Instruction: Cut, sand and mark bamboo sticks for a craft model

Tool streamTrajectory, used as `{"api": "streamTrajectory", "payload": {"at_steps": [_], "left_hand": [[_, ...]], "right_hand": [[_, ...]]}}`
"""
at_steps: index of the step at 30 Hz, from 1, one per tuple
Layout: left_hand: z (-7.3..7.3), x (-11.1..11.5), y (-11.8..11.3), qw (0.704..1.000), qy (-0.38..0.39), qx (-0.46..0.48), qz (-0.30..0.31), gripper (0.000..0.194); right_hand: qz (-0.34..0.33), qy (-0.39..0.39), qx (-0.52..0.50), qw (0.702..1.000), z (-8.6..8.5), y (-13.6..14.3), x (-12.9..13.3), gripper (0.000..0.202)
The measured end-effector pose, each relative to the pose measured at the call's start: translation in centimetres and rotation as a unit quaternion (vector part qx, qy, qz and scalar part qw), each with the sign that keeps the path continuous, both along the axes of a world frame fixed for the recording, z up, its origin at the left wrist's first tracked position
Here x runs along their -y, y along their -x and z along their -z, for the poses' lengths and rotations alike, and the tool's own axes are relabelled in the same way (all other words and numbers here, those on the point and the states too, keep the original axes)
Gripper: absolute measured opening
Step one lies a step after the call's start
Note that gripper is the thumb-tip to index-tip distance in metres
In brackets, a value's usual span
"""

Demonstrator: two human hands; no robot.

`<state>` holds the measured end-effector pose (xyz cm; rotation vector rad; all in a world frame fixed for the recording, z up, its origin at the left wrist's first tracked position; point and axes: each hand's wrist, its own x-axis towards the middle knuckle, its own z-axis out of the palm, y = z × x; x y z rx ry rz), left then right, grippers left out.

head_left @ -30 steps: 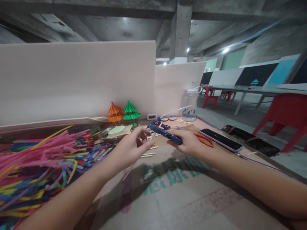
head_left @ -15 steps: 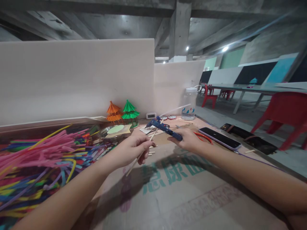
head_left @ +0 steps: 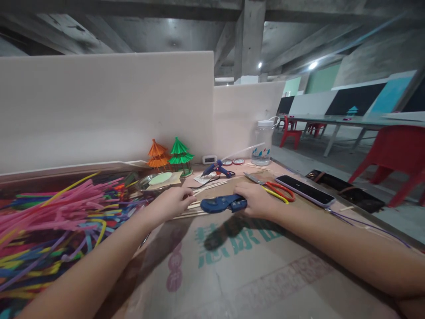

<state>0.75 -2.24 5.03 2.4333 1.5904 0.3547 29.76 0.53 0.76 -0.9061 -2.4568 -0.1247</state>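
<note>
My left hand [head_left: 175,203] is over a loose group of thin wooden sticks [head_left: 211,188] on the cardboard. Its thumb and fingers are drawn together on a wooden stick; the grip itself is partly hidden. Wrapped round the handles of a blue hand cutter [head_left: 222,203] is my right hand [head_left: 255,200]. The cutter's rounded head points left, above the cardboard, with its shadow below. Just behind lies a blue glue gun [head_left: 215,168] with a clear glue stick. Scissors or pliers with red and yellow handles [head_left: 278,189] lie beside my right hand.
Colourful pipe cleaners [head_left: 59,217] fill the left side. An orange paper pagoda [head_left: 157,155] and a green one [head_left: 180,156] stand at the back, near a small clock [head_left: 209,159] and a clear water bottle [head_left: 262,144]. A phone [head_left: 304,190] lies at the right.
My left hand has lowered to the sticks, and the slanting stick it held up is no longer raised. The cutter has turned level and come down nearer, uncovering the glue gun and the scissors or pliers.
</note>
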Motion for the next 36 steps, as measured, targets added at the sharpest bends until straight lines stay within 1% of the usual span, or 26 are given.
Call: {"api": "streamTrajectory", "payload": {"at_steps": [3,6,8,10,12,14,16,17,19,22,24,26,30,33,36], "left_hand": [[1.2,-1.1,0.9,0.999,0.013,-0.039,-0.002,0.023],[1.6,-1.7,1.8,0.997,0.015,-0.069,-0.019,0.021],[1.3,-2.0,2.4,0.995,-0.002,-0.085,-0.042,0.023],[0.5,-2.1,3.1,0.992,-0.022,-0.102,-0.071,0.025],[-0.3,-2.2,3.7,0.987,-0.04,-0.117,-0.101,0.028],[-0.9,-2.2,4.4,0.982,-0.049,-0.129,-0.125,0.031],[-1.2,-2.3,5.0,0.978,-0.051,-0.14,-0.142,0.034],[-1.3,-2.4,5.4,0.977,-0.05,-0.145,-0.149,0.035],[-1.2,-2.5,6.0,0.974,-0.047,-0.151,-0.161,0.036],[-1.1,-2.8,6.6,0.972,-0.042,-0.152,-0.172,0.035],[-1.0,-2.8,6.5,0.974,-0.034,-0.145,-0.169,0.034],[-0.5,-2.7,5.7,0.979,-0.016,-0.133,-0.153,0.035],[1.5,-2.3,3.0,0.988,0.011,-0.114,-0.105,0.037],[3.1,-1.9,1.3,0.987,-0.018,-0.125,-0.103,0.034],[4.0,-1.6,0.3,0.982,-0.063,-0.144,-0.108,0.033]], "right_hand": [[0.007,-0.009,0.046,0.999,0.5,-0.2,-0.4,0.018],[0.019,0.009,0.088,0.996,0.3,-0.3,-0.6,0.022],[0.023,0.033,0.119,0.992,-0.1,-0.2,-0.3,0.022],[0.02,0.055,0.144,0.988,-0.5,-0.1,0.0,0.029],[0.012,0.074,0.163,0.984,-0.7,0.0,0.2,0.046],[-0.001,0.092,0.178,0.98,-0.7,-0.2,0.4,0.07],[-0.012,0.107,0.18,0.978,-0.5,-0.5,0.5,0.089],[-0.016,0.113,0.174,0.978,-0.2,-0.7,0.5,0.094],[-0.019,0.121,0.15,0.981,0.4,-1.1,0.6,0.095],[-0.027,0.119,0.114,0.986,1.4,-1.6,0.8,0.092],[-0.028,0.107,0.1,0.989,1.9,-1.8,0.9,0.092],[-0.023,0.097,0.09,0.991,2.3,-1.9,1.1,0.092],[-0.01,0.094,0.086,0.992,2.5,-1.9,1.7,0.091],[-0.001,0.097,0.081,0.992,2.4,-1.8,1.9,0.088],[0.002,0.105,0.073,0.992,2.3,-1.6,2.0,0.084]]}}
